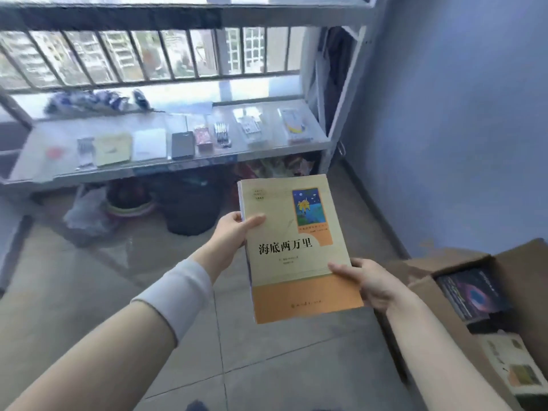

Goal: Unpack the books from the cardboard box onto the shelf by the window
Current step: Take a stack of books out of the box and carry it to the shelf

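A cream and orange book point(296, 250) with black Chinese title hangs in the air over the floor, cover up. My left hand point(234, 232) grips its left edge, thumb on the cover. My right hand point(367, 283) holds its lower right corner. The open cardboard box point(504, 262) stands on the floor at the right; inside lie a dark book with a pink ring picture point(471, 292) and a pale book point(513, 363). The metal shelf point(44, 167) runs under the barred window ahead.
On the shelf lie a yellow booklet point(114, 149), a white sheet point(149, 143), a dark notebook point(183, 144), pens point(221, 133) and packets. Under it sit a black bucket point(189, 209), basins and bags. A blue wall rises on the right; the floor is tiled.
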Demonstrator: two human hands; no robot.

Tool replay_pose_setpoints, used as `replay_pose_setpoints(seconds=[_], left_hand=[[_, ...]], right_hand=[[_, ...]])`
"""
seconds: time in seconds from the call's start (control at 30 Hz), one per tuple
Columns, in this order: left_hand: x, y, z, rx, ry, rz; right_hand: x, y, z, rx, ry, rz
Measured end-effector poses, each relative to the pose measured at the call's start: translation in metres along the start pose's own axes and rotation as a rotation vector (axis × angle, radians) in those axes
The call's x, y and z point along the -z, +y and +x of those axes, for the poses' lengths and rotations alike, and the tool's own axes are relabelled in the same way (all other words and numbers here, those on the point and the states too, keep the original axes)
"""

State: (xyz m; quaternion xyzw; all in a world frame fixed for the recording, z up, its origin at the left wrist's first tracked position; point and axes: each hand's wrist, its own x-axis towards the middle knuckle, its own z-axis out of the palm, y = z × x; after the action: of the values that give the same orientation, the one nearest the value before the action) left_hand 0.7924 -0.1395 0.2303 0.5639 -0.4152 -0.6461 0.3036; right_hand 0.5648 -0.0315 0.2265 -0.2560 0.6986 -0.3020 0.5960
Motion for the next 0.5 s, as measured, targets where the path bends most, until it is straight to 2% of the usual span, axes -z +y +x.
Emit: replay_pose_setpoints(seconds=[0.23, 0.37, 0.5], left_hand=[[0.261, 0.063, 0.001, -0.142, 0.269, -0.147], [0.371, 0.107, 0.013, -0.189, 0.346, -0.279], [0.461, 0.169, 0.034, -0.305, 0.425, -0.203]], right_hand=[[-0.236, -0.14, 0.029, 0.174, -0.234, -0.158], [-0.34, -0.212, 0.047, 0.246, -0.328, -0.177], [-0.426, -0.281, 0.076, 0.314, -0.412, -0.193]])
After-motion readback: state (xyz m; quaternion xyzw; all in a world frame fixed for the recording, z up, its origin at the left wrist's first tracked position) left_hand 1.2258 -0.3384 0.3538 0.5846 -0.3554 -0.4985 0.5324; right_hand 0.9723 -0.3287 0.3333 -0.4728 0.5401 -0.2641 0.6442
